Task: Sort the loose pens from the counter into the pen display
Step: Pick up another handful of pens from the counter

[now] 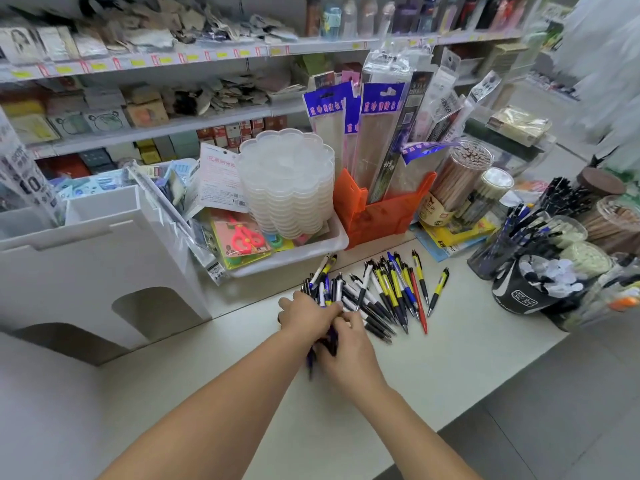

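Where both forearms reached in from the near edge, the right hand [349,344] was curled round a bundle of dark blue pens [323,344], its grip closed on their barrels, the tips poking out toward the person. Just beyond it and touching it, the left hand [304,315] lay knuckles-up over the near end of the pen pile; its fingers were bent down among the pens, and they seemed to pinch some (the fingertips were hidden, so this could not be told for certain). The loose pens [381,292] were spread in a fan on the pale surface [450,375], white, yellow and blue ones with black tips, a single red pen [418,303] near the right side, and one yellow pen [438,291] lying a little apart at the far right. To the right stood dark cups of pens [512,237], the pen display. Behind the pile sat a white tray [311,251] holding a stack of clear scalloped dishes [287,181], with an orange bin [377,213] beside it. Farther back ran the shop shelves [156,60].
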